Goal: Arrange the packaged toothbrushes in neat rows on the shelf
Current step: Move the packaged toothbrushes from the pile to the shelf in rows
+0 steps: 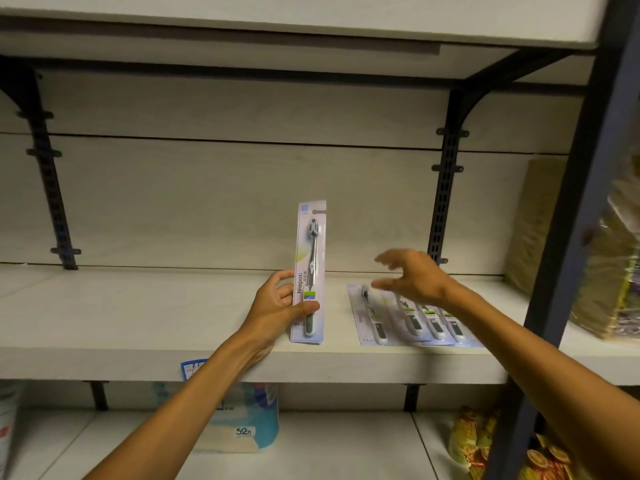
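While the left hand (277, 303) pinches a packaged toothbrush (309, 271) by its lower part, thumb across the front and fingers curled behind, the pack stands upright over the shelf (138, 313), its bottom edge near the shelf's front lip. To the right of that pack, a row of packaged toothbrushes (415, 320) lies flat on the same shelf, overlapping side by side. Just above that row hovers the right hand (412, 277), fingers spread and holding nothing, blurred at the fingertips.

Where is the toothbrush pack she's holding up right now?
The toothbrush pack stands upright in the left hand, mid-frame above the shelf, left of the flat packs.
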